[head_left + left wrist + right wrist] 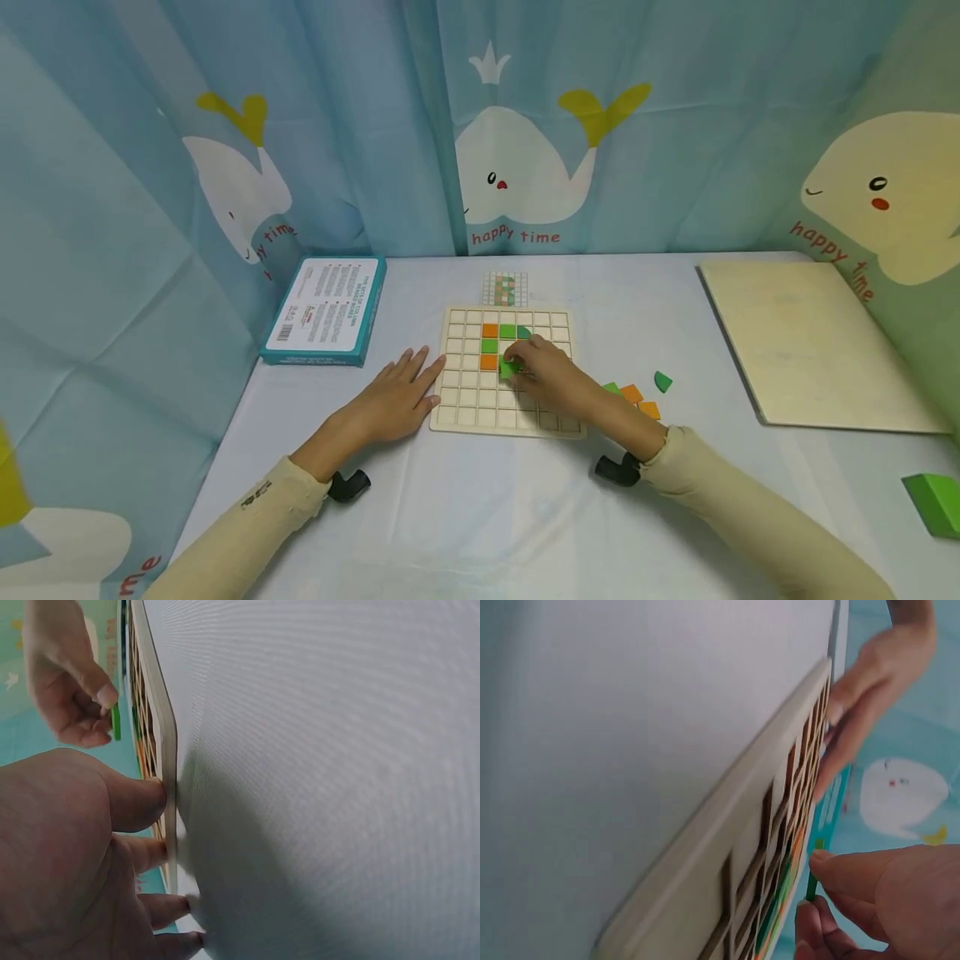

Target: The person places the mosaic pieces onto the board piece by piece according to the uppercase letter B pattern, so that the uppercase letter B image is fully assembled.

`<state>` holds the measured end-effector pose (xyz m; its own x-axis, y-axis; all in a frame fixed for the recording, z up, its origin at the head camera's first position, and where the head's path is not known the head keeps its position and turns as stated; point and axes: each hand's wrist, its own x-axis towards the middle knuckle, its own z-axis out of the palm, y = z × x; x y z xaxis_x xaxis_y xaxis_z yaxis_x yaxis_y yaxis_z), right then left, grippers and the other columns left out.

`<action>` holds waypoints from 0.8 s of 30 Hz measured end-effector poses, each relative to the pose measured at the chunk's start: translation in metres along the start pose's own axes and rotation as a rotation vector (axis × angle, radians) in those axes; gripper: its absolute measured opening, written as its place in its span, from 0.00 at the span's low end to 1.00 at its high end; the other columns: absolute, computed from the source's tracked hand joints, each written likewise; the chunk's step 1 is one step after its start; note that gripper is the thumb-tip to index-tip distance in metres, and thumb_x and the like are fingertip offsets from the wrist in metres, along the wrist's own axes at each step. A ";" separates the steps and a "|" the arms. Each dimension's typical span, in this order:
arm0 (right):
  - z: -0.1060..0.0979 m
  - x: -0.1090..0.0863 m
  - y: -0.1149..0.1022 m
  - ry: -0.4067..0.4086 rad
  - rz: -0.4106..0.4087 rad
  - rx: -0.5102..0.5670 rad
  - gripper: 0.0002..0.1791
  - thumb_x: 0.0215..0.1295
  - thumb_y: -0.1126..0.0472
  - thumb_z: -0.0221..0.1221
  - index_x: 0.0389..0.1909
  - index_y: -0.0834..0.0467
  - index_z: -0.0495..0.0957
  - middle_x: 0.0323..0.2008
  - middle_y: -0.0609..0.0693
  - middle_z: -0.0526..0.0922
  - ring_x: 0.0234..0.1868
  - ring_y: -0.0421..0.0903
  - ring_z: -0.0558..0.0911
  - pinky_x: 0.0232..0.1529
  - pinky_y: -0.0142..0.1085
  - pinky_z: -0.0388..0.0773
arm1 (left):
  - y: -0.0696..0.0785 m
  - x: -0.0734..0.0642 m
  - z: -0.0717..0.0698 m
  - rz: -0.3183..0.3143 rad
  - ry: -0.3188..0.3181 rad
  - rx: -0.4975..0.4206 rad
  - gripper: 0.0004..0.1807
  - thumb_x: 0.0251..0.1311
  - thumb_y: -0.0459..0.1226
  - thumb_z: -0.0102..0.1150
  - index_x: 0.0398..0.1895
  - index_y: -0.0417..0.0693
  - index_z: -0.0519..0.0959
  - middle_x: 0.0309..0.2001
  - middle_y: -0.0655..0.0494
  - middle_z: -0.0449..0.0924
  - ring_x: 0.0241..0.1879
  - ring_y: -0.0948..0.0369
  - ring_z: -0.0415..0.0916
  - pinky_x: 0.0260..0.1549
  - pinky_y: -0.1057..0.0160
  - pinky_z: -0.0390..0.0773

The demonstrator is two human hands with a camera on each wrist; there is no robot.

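Note:
A wooden grid board (467,399) lies on the white table. Orange and green square tiles fill some of its upper cells, with a dark green rounded tile (524,332) at the right of the top ones. My right hand (553,379) pinches a green square tile (508,367) between thumb and fingers just above the board; the right wrist view shows this green tile (813,881) edge-on. Spread along the board's left edge, my left hand (401,396) touches it with thumb and fingertips. In the left wrist view the thumb (142,804) rests against the board's rim.
A small pattern card (505,288) lies behind the board. To the left is a blue-edged box (324,310). Loose orange tiles (649,410) and a green quarter-round tile (663,382) lie right of the board. Farther right are a large pale panel (817,346) and a green block (932,504).

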<state>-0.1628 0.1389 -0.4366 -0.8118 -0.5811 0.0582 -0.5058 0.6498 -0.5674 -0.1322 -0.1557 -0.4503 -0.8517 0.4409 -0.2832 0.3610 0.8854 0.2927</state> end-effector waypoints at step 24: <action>0.027 0.015 -0.027 0.071 -0.056 -0.209 0.06 0.64 0.65 0.73 0.40 0.60 0.88 0.40 0.52 0.86 0.42 0.50 0.85 0.42 0.46 0.81 | 0.000 0.000 0.000 0.004 0.003 -0.001 0.37 0.83 0.52 0.42 0.87 0.52 0.48 0.86 0.42 0.40 0.85 0.40 0.36 0.80 0.36 0.47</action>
<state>-0.1530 0.0995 -0.4425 -0.7956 -0.5877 0.1471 -0.5941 0.7093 -0.3792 -0.1321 -0.1560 -0.4501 -0.8513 0.4440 -0.2796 0.3640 0.8835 0.2949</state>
